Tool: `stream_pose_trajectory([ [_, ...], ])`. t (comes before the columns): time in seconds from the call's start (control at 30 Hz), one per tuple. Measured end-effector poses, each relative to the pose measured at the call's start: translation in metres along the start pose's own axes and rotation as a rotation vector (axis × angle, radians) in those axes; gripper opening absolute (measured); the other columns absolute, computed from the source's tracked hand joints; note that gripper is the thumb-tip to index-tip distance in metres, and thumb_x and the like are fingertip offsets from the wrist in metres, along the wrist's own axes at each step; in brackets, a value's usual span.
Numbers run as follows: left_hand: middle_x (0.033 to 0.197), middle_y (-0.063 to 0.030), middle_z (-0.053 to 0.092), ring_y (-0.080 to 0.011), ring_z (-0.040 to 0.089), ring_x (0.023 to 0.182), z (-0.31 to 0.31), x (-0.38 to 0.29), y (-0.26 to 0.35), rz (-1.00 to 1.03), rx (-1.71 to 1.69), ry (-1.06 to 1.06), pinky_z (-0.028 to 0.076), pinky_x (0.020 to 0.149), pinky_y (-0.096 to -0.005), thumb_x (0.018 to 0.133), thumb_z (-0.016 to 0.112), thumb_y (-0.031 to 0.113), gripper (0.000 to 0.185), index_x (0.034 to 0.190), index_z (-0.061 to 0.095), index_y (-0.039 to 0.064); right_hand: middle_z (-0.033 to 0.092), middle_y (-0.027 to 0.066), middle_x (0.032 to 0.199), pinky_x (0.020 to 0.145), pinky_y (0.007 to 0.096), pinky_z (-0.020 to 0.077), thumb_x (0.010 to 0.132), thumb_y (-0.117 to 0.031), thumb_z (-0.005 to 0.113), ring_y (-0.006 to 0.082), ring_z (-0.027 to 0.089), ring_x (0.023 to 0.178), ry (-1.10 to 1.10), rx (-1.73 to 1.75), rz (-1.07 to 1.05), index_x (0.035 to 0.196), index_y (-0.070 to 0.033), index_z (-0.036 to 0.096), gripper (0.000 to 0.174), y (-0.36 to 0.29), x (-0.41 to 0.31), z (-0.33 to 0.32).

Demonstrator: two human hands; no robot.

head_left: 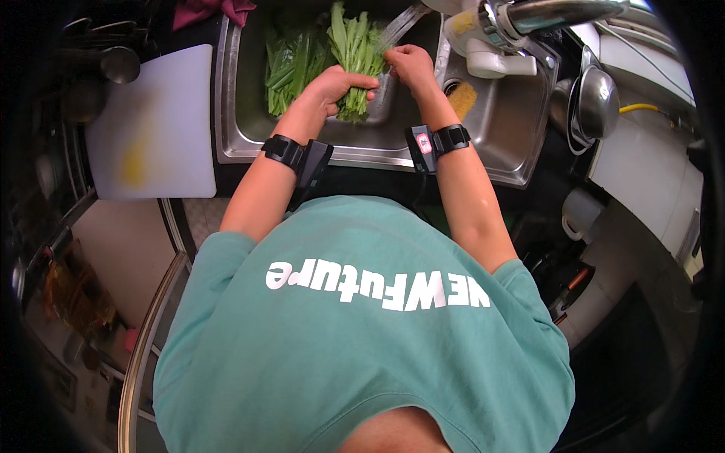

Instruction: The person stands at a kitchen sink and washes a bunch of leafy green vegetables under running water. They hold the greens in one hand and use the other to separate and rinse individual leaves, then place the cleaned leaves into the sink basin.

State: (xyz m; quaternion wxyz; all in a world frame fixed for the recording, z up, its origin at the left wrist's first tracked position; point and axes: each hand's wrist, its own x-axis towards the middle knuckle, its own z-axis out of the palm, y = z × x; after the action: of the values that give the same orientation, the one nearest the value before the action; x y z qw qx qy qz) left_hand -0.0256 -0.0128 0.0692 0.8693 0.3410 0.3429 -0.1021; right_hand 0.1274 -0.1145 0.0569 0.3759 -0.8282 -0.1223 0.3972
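My left hand (334, 89) is closed around a bunch of leafy greens (354, 42), held over the large basin of a stainless steel sink (243, 133). The cut stem ends stick out below my thumb. At the right edge of this bunch, the fingers of my right hand (412, 65) are pinched together; whether a stem is between them is hidden. Water (403, 25) runs from above onto the bunch's right side. Another pile of darker greens (294, 71) lies in the basin, left of the bunch. Each wrist wears a strapped black device.
A stained white cutting board (164, 124) lies left of the sink. The smaller basin (507, 122) at right holds a yellow sponge (463, 101). A metal faucet (558, 16) juts in at upper right, near metal bowls (597, 102). A magenta cloth (212, 12) lies at upper left.
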Motion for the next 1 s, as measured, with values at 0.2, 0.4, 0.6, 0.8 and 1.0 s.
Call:
stream_pose_trajectory([
  [0.2, 0.076, -0.0107, 0.065, -0.0168, 0.063, 0.062, -0.02, -0.01, -0.014, -0.019, -0.17, 0.145, 0.052, 0.056, -0.0277, 0.077, 0.067, 0.003, 0.014, 0.088, 0.064, -0.005, 0.063, 0.0118, 0.091, 0.049, 0.023, 0.0445, 0.082, -0.013, 0.056, 0.015, 0.061, 0.068, -0.354, 0.843, 0.103, 0.084, 0.0, 0.056, 0.014, 0.004, 0.012, 0.009],
  [0.4, 0.08, -0.0084, 0.064, -0.0156, 0.062, 0.069, -0.041, -0.024, -0.01, 0.002, -0.527, -0.055, 0.053, 0.062, -0.0276, 0.081, 0.065, 0.006, 0.016, 0.093, 0.062, -0.004, 0.058, 0.0116, 0.078, 0.055, 0.0294, 0.0534, 0.086, -0.004, 0.048, 0.0274, 0.067, 0.079, -0.235, 0.74, 0.11, 0.083, 0.004, 0.053, 0.01, 0.001, 0.023, 0.007],
  [0.6, 0.094, -0.0048, 0.054, -0.0145, 0.054, 0.079, -0.067, -0.051, 0.002, 0.182, -1.039, -0.229, 0.051, 0.072, -0.0296, 0.087, 0.059, 0.005, 0.032, 0.115, 0.045, -0.002, 0.063, 0.0137, 0.074, 0.052, 0.0292, 0.0526, 0.085, -0.006, 0.054, 0.0208, 0.063, 0.06, -0.213, 0.301, 0.249, 0.09, 0.006, 0.059, 0.014, 0.055, 0.051, 0.037],
  [0.8, 0.092, -0.0047, 0.055, -0.0138, 0.054, 0.076, -0.074, -0.062, -0.002, 0.18, -1.046, -0.14, 0.05, 0.068, -0.0278, 0.086, 0.062, 0.007, 0.03, 0.111, 0.047, -0.001, 0.067, 0.012, 0.084, 0.06, 0.0339, 0.0538, 0.08, -0.016, 0.062, 0.0223, 0.065, 0.066, -0.541, -0.431, 0.064, 0.102, -0.007, 0.067, 0.025, 0.098, 0.052, 0.108],
  [1.0, 0.092, -0.0051, 0.055, -0.0142, 0.054, 0.077, -0.078, -0.069, -0.009, 0.209, -1.052, -0.085, 0.05, 0.068, -0.0279, 0.086, 0.062, 0.006, 0.028, 0.109, 0.048, 0.0, 0.065, 0.022, 0.091, 0.074, 0.0423, 0.0514, 0.069, -0.026, 0.067, 0.036, 0.063, 0.085, -0.234, -0.703, -0.088, 0.083, -0.001, 0.069, 0.029, 0.088, 0.042, 0.111],
])
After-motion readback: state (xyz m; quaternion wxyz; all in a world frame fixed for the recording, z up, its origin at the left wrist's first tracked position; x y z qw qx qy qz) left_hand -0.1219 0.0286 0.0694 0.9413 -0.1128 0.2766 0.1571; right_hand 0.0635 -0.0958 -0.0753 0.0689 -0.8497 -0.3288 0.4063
